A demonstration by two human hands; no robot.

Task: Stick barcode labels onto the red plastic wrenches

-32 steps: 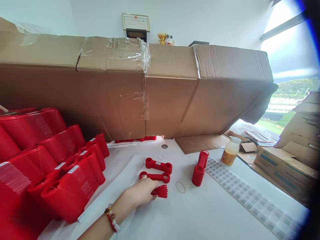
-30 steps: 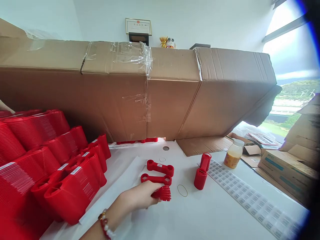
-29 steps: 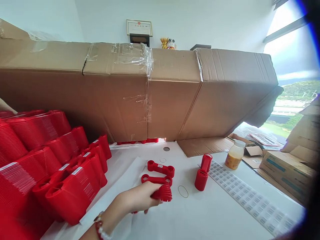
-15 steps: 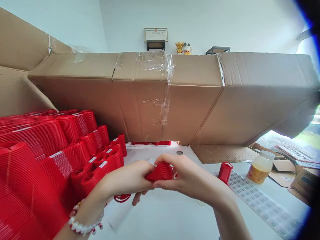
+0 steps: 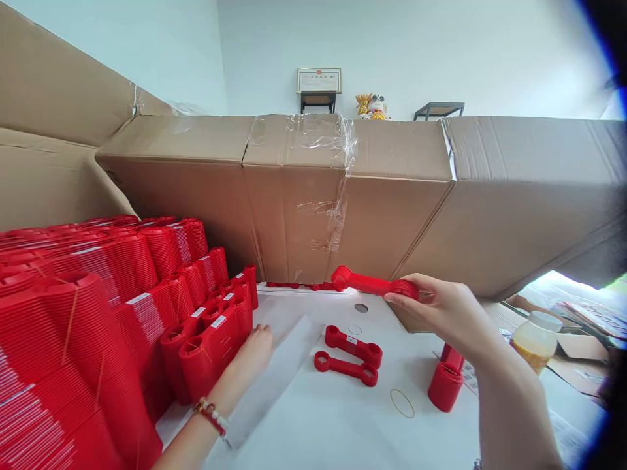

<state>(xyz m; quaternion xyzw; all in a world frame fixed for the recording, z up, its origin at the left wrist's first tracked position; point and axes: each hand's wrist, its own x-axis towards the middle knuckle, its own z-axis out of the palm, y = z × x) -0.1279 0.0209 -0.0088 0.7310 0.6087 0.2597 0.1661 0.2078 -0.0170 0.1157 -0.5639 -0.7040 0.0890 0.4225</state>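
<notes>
A white table (image 5: 343, 424) carries red parts (image 5: 353, 344), rubber bands (image 5: 402, 403) and label sheets (image 5: 563, 427).

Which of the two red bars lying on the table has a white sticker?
The farther red bar, closer to the cardboard wall: a white sticker shows on its middle. The nearer red bar shows none.

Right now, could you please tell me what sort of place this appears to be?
Probably a small packing or sorting workspace: there are dense stacks of red plastic parts, a white worktable and large taped cardboard panels.
</notes>
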